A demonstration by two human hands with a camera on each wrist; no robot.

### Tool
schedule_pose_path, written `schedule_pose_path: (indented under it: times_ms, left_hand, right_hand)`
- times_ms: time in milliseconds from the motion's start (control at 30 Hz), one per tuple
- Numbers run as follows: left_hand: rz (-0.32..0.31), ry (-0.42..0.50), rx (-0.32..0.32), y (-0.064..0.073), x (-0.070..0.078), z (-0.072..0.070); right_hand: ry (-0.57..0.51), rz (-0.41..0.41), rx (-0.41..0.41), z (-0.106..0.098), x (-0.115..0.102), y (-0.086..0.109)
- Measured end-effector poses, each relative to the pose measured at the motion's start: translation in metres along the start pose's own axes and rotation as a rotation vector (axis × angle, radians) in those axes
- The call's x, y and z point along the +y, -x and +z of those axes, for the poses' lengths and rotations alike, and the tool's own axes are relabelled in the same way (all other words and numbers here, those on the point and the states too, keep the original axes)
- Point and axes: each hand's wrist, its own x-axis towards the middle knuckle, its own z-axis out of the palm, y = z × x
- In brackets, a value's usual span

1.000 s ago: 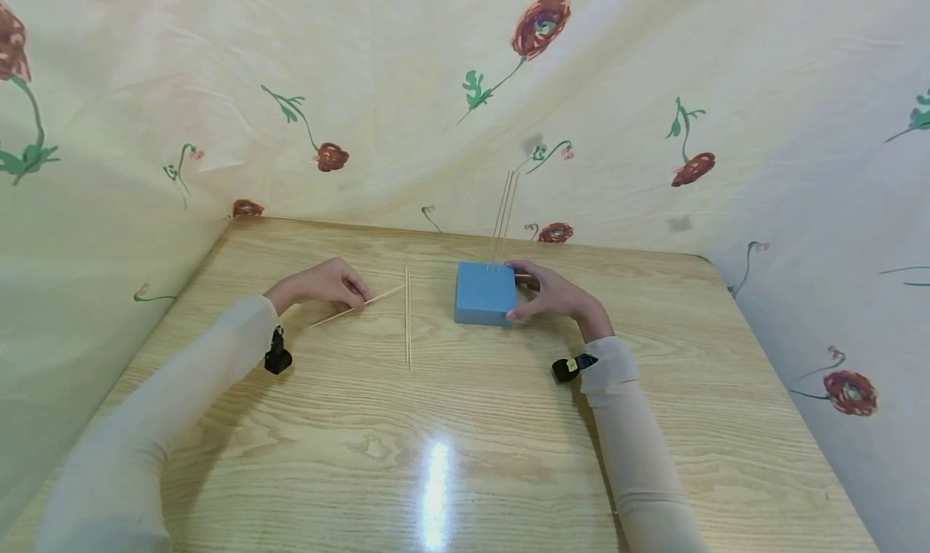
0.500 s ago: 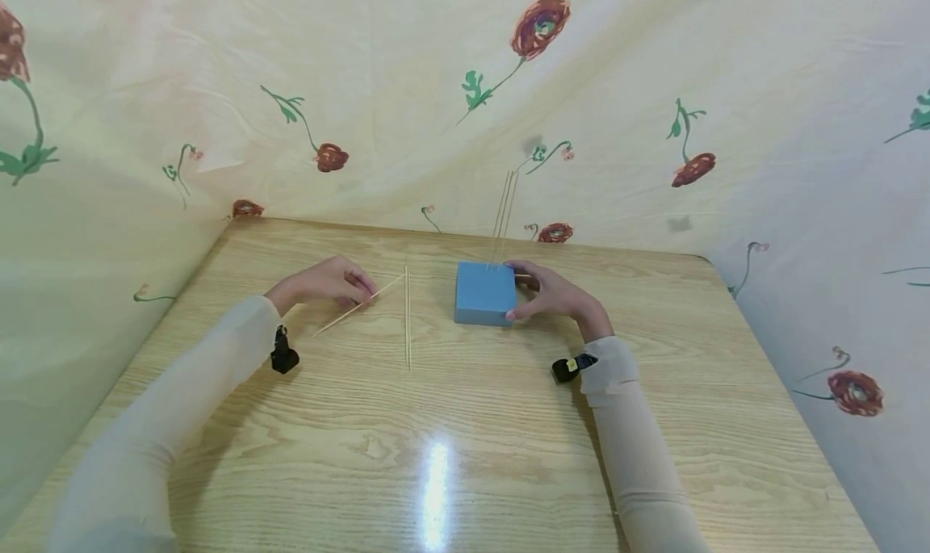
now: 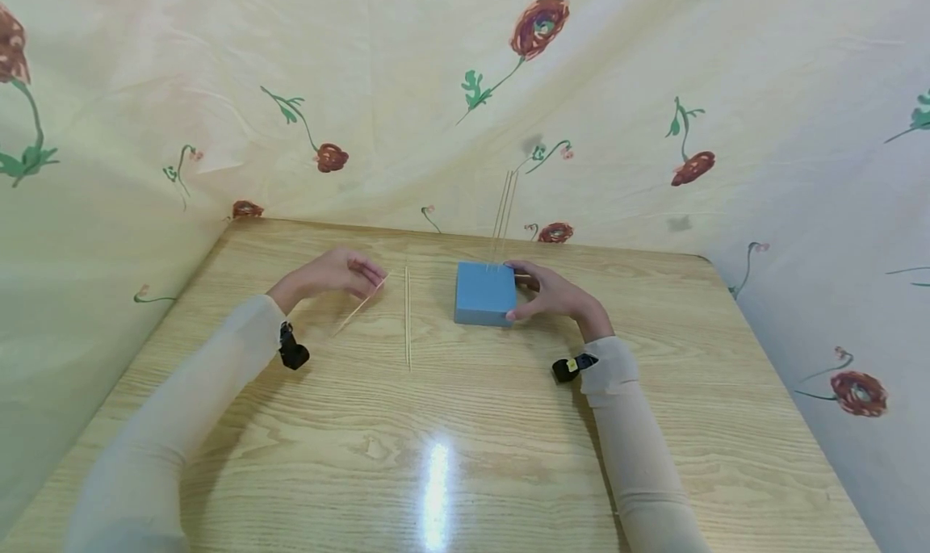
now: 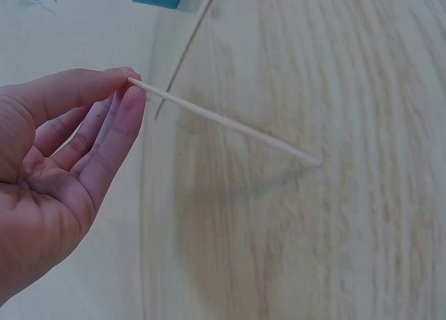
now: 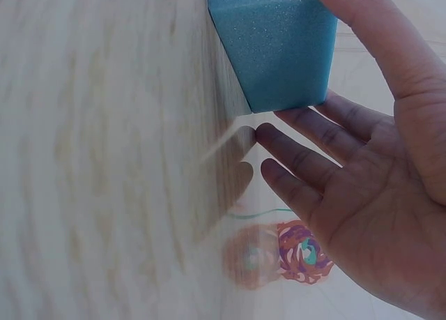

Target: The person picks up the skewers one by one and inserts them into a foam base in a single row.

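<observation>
A thin wooden skewer point(image 4: 230, 123) is pinched near one end between the thumb and fingertips of my left hand point(image 3: 336, 274). Its other end slants down toward the table in the left wrist view. On the right, a blue foam block point(image 3: 485, 286) sits flat on the table. My right hand point(image 3: 555, 292) grips the block at its right side, thumb at the front corner and fingers behind. Part of those fingers is hidden by the block in the head view. A few thin skewers point(image 3: 500, 222) stand upright from the block's back edge, leaning slightly right.
Between my left hand and the block, two skewers point(image 3: 408, 319) lie side by side on the wooden table point(image 3: 327, 440). A flower-patterned cloth point(image 3: 407, 93) hangs behind the table and along its sides.
My left hand has moved a little right, and its skewer has swung steeper, with my fingers now at its far end. My right hand and the block have stayed put.
</observation>
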Motion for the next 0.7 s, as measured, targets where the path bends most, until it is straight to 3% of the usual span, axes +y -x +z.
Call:
schedule_pose_path:
  times_ms: [533, 700]
  left_hand:
    - [0.059, 0.083, 0.059, -0.005, 0.022, 0.002]
    - [0.110, 0.096, 0.086, -0.006, 0.029, 0.004]
  right_hand:
    - [0.004, -0.008, 0.001, 0.001, 0.001, 0.001]
    - [-0.005, -0.009, 0.004, 0.001, 0.000, 0.001]
